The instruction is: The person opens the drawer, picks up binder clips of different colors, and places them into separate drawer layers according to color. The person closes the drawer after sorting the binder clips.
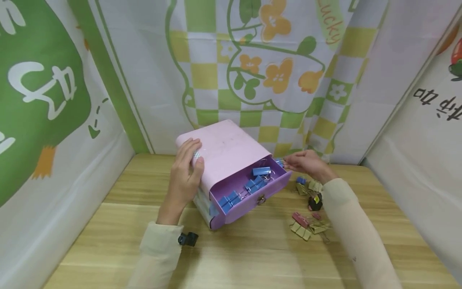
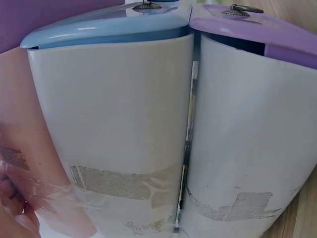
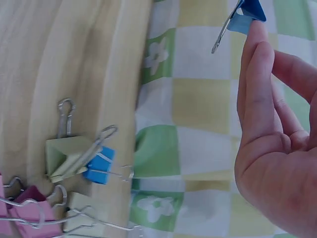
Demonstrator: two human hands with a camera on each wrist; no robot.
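Observation:
A small chest of drawers with a pink top [image 1: 225, 150] stands on the table, its purple top drawer [image 1: 278, 184] pulled out. Several blue binder clips [image 1: 255, 184] lie inside that drawer. My left hand [image 1: 185, 176] rests on the left edge of the pink top with its fingers extended; in the left wrist view only part of it shows against the pink side. At the drawer's right end, my right hand [image 1: 306, 163] pinches a blue binder clip [image 3: 252, 9] between its fingertips. The lower blue drawer [image 2: 106, 32] and purple drawer [image 2: 252, 25] appear in the left wrist view.
Right of the chest lie yellow binder clips [image 1: 300, 231], a pink one [image 1: 300, 219], a blue one [image 1: 301, 180] and a black item with a yellow mark [image 1: 315, 202]. A patterned curtain [image 1: 205, 76] hangs behind the wooden table [image 1: 252, 257].

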